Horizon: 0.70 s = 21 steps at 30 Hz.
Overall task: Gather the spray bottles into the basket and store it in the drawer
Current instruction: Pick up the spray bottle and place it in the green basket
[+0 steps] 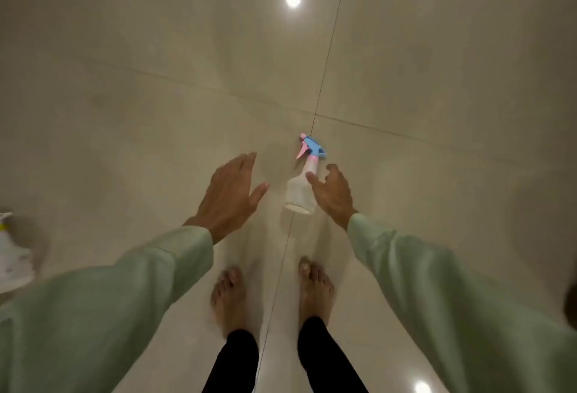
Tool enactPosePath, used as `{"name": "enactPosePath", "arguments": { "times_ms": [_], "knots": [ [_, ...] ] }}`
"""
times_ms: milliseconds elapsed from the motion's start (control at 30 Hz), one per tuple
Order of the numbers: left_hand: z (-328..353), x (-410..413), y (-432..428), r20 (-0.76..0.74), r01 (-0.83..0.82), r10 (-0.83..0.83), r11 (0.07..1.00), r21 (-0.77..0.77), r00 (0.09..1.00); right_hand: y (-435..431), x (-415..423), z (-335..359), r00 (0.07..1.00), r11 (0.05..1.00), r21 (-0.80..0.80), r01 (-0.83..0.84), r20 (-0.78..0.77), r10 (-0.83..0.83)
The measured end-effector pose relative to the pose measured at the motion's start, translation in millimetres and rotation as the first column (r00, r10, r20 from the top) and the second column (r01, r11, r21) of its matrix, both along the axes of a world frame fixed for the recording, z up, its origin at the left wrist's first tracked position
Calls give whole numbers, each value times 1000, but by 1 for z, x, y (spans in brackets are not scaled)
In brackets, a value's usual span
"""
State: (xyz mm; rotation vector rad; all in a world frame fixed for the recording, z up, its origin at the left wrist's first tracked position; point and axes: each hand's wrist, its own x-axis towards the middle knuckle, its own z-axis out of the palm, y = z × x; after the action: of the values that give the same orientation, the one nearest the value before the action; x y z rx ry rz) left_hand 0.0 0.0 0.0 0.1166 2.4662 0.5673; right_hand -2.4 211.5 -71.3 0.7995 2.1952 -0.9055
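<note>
One spray bottle (301, 186) lies flat, nozzle pointing away.

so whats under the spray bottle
Bare floor tile: the spray bottle lies on its side across a grout line. The right hand overlaps its right edge, hiding the floor there.

spray bottle (301, 185) on floor (437, 80), seemingly lying, ahead of feet (315, 283).

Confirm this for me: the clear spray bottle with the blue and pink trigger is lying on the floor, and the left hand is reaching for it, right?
Not quite: in the head view the right hand, not the left, reaches for the spray bottle lying on the floor.
</note>
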Motion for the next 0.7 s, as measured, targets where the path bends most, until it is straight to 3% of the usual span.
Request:
{"name": "enactPosePath", "arguments": {
  "times_ms": [167,333,500,700],
  "knots": [
    [-85,1,9,47,-51,51,999,-4,998,-6,-17,-80,980,972,-124,197,41,-194],
    [-101,10,6,17,-116,115,993,33,993,-11,-26,-100,914,889,-225,399,23,-404],
    [-53,42,-21,20,-223,223,974,35,975,-28,-17,-40,929,880,-333,337,-32,-368],
    [49,93,-73,-10,-439,440,897,46,898,-87,8,71,973,877,-459,141,-97,-208]
  ]
}}
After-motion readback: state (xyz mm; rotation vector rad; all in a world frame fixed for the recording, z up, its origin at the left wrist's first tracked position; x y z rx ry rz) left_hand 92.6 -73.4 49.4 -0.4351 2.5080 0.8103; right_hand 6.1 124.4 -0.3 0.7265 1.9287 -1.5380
